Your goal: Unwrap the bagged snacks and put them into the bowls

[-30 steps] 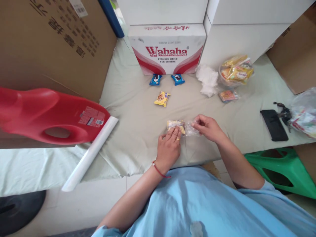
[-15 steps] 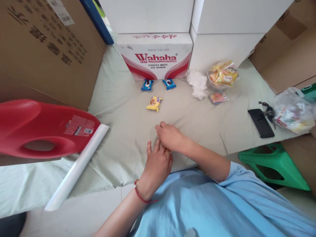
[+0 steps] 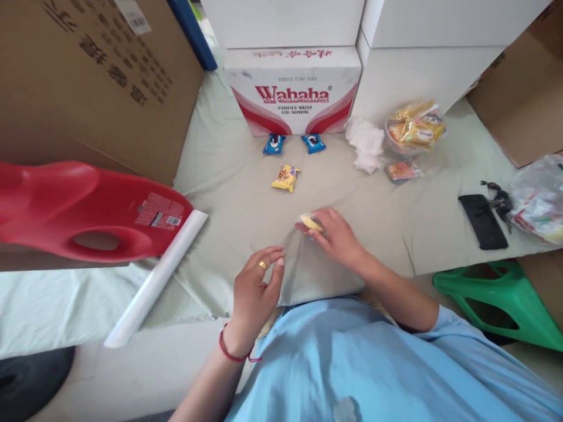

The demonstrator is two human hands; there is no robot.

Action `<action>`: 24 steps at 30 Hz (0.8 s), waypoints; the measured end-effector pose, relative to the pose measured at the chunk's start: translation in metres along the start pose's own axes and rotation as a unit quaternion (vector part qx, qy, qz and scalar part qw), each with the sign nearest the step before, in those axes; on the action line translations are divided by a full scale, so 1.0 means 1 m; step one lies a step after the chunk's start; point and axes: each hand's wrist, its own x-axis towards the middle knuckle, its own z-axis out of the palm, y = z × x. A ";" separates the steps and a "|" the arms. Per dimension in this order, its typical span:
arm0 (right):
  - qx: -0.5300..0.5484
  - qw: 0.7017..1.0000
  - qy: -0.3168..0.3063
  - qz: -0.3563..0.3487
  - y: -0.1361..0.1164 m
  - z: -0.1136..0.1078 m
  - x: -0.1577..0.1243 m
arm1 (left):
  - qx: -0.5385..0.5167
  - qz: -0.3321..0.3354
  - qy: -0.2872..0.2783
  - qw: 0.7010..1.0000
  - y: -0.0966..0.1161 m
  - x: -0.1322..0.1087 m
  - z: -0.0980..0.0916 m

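My right hand grips a small snack packet just above the cloth. A yellow piece shows at its top, and its underside looks reddish; the fingers cover the rest. My left hand is apart from it, lower and to the left, fingers loosely bent with a gap to the thumb and nothing visible in it. It wears a gold ring and a red cord bracelet. Beyond the hands lie a yellow snack packet and two blue snack packets, one on the left and one on the right.
A Wahaha carton stands at the back. To its right are crumpled white tissue, a bowl of packets and a phone. A red jug and white roll lie left. A green stool is below right.
My hands, together before, have separated. The left moved left and down; the right moved right, and the snack packet in it is now visible. The whole view has shifted slightly.
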 end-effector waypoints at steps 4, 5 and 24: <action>0.395 0.912 -0.026 0.104 0.022 -0.008 -0.014 | -0.268 -0.188 -0.005 0.945 0.000 0.009 0.031; 0.453 0.882 -0.040 0.126 0.027 -0.006 -0.018 | -0.330 -0.225 -0.025 0.916 0.000 0.012 0.039; 0.283 0.795 0.483 0.236 0.191 -0.199 -0.036 | -0.027 -0.103 -0.013 0.994 -0.040 0.017 0.052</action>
